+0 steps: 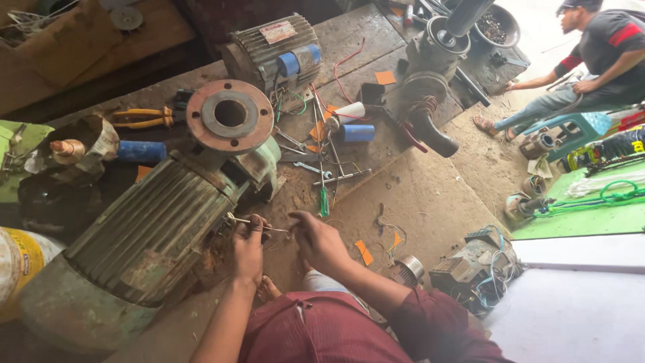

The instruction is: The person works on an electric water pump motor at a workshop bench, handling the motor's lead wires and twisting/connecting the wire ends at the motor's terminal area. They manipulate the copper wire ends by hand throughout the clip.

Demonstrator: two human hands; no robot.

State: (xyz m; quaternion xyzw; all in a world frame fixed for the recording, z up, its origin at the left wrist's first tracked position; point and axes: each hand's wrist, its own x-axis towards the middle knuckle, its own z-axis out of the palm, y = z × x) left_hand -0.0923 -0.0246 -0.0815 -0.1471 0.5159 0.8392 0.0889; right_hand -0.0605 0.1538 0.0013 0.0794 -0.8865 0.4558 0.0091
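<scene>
Hands, left (248,243) and right (317,238), pinch wire (265,226) beside motor (151,235) edge.

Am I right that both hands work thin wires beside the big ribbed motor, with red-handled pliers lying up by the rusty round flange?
Not quite. The head view shows the pliers by the rusty round flange have yellow handles, not red. The rest holds: the left hand and right hand work thin wires beside the big ribbed motor.
</scene>
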